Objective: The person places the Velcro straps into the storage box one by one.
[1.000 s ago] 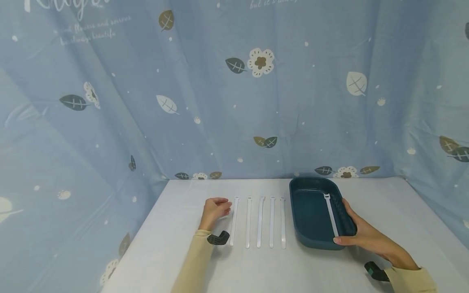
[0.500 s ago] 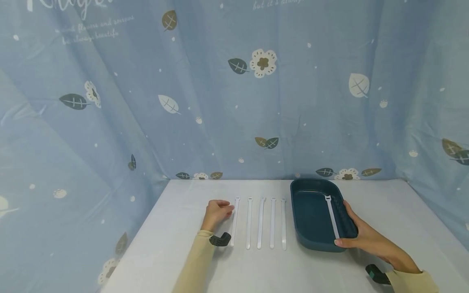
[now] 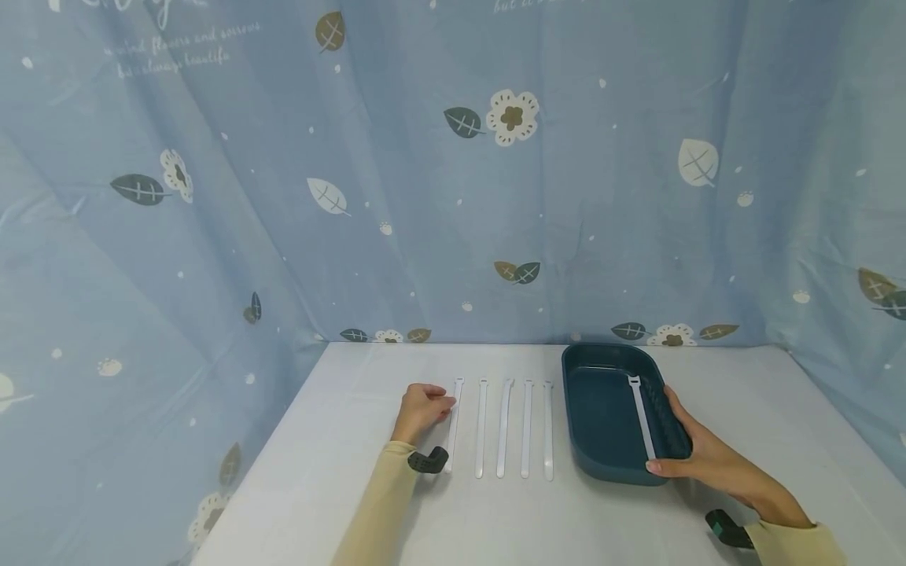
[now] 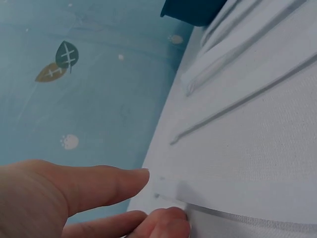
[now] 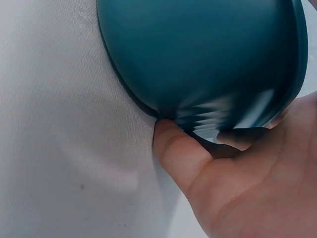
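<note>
My left hand (image 3: 422, 410) is beside the leftmost of several white cable ties (image 3: 454, 428) on the white table. In the left wrist view, its fingertips touch the edge of that tie (image 4: 218, 202) near the slotted head, with the thumb apart above it. My right hand (image 3: 701, 457) grips the near right side of a dark teal tray (image 3: 602, 428), thumb at the near corner and fingers along the side wall. Inside the tray lies one white cable tie (image 3: 642, 420), slotted head away from me. The right wrist view shows the thumb (image 5: 178, 148) against the tray's rim.
Several more cable ties, such as the middle one (image 3: 503, 432), lie in a row between my left hand and the tray. A blue leaf-patterned curtain (image 3: 425, 196) hangs behind the table and along its sides. Dark wrist cameras (image 3: 428, 461) sit on both wrists.
My left hand has moved slightly right, its fingertips reaching the leftmost cable tie. My right hand and the tray stay put; the head view shifts a little.
</note>
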Demonstrator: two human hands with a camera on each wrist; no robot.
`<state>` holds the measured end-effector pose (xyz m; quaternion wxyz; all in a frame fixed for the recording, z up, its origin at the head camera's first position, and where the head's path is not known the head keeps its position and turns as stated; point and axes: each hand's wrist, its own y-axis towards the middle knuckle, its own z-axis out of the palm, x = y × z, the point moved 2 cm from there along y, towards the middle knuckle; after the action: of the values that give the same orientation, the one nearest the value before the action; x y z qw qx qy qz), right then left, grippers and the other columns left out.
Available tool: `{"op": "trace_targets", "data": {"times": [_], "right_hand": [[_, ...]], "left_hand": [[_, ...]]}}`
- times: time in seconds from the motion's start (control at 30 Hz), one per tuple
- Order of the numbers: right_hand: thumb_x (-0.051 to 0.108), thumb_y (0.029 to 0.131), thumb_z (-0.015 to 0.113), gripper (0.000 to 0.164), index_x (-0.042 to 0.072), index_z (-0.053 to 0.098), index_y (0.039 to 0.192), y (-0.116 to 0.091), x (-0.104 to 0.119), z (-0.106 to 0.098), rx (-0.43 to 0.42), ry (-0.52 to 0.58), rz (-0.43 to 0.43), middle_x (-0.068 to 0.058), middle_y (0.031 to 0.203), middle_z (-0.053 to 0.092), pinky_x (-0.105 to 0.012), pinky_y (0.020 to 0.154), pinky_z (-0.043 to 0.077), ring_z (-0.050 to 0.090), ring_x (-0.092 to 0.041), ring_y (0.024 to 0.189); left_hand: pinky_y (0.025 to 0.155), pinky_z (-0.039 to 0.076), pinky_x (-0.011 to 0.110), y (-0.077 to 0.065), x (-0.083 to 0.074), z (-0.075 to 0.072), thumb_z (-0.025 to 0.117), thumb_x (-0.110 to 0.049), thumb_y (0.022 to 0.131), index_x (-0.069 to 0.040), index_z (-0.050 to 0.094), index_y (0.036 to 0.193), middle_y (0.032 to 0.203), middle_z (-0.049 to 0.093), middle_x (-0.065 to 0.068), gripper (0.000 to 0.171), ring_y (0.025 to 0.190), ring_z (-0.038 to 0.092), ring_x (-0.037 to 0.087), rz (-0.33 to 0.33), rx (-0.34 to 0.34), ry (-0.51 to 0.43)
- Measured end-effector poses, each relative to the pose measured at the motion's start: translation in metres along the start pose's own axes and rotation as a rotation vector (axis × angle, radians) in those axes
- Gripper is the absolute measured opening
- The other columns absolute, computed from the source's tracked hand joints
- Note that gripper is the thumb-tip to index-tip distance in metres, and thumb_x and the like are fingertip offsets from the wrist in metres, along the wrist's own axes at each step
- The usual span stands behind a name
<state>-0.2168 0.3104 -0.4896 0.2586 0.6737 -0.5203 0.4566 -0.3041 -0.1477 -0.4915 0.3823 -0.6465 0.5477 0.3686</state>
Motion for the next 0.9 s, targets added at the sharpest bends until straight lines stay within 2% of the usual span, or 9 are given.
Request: {"op": "trace_targets", "data": {"times": [0.33, 0.57, 0.9], "right_hand": [[0.020, 0.092, 0.073, 0.121, 0.021, -0.027, 0.161, 0.000, -0.005, -0.001, 0.010, -0.002, -0.015, -0.034, 0.167, -0.020, -0.088, 0.102, 0.023, -0.004, -0.070, 0.147], [0.020, 0.092, 0.073, 0.121, 0.019, -0.026, 0.161, 0.000, -0.004, -0.001, 0.005, 0.008, -0.020, -0.033, 0.167, -0.021, -0.089, 0.102, 0.019, -0.007, -0.070, 0.147], [0.020, 0.091, 0.073, 0.121, 0.022, -0.026, 0.161, -0.001, -0.004, -0.001, 0.003, 0.013, -0.013, -0.032, 0.167, -0.023, -0.090, 0.101, 0.017, -0.009, -0.070, 0.147]], "left_hand": [[0.071, 0.065, 0.027, -0.002, -0.005, 0.002, 0.077, -0.006, 0.087, 0.011, 0.068, 0.115, 0.102, 0.075, 0.022, 0.034, 0.075, 0.074, 0.017, 0.020, 0.040, 0.063], [0.065, 0.061, 0.024, -0.003, -0.006, 0.005, 0.079, 0.001, 0.080, 0.009, 0.070, 0.114, 0.095, 0.075, 0.016, 0.036, 0.067, 0.069, 0.013, 0.045, 0.029, 0.126], [0.071, 0.060, 0.027, -0.003, -0.006, 0.011, 0.083, 0.006, 0.071, 0.008, 0.071, 0.116, 0.091, 0.073, 0.011, 0.047, 0.077, 0.067, 0.016, 0.070, 0.007, 0.197]]}}
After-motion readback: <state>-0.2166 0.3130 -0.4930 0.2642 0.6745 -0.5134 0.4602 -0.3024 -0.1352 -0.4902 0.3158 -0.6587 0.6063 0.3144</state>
